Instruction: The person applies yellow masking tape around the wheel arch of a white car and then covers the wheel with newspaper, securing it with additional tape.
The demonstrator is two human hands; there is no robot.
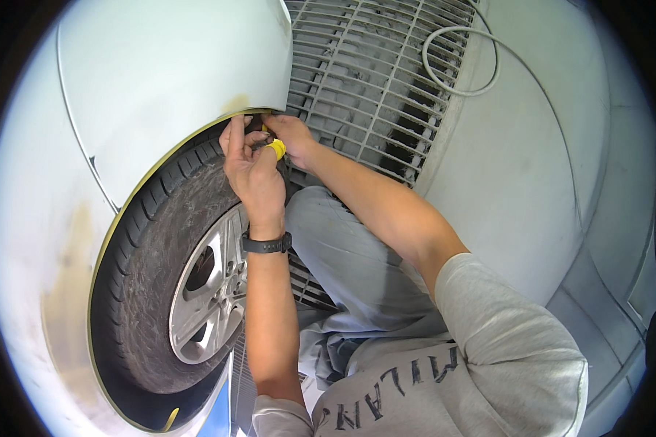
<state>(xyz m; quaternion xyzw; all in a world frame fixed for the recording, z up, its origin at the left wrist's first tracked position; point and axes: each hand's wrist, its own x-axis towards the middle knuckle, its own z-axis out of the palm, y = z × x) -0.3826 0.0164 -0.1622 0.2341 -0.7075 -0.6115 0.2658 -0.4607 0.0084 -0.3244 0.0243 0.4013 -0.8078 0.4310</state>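
My left hand (255,178), with a dark watch on its wrist, reaches up to the lip of a pale car's wheel arch. At its thumb sits a small bright yellow piece (277,149), rounded like a roll of tape; its exact kind is unclear. Some of the left fingers point upward against the panel's edge. My right hand (293,138) comes in from the right, its fingers closed at the arch's end, and what they pinch is hidden. A yellow strip (121,211) follows the arch edge. Just below my hands is the tyre (160,262) with its silver wheel (211,291).
The pale body panel (160,65) fills the left, with brownish patches near the arch. Metal floor grating (372,80) lies beyond my hands. A looped pale hose (463,93) rests across the grating's edge and light floor. My bent knee (321,226) is close to the wheel.
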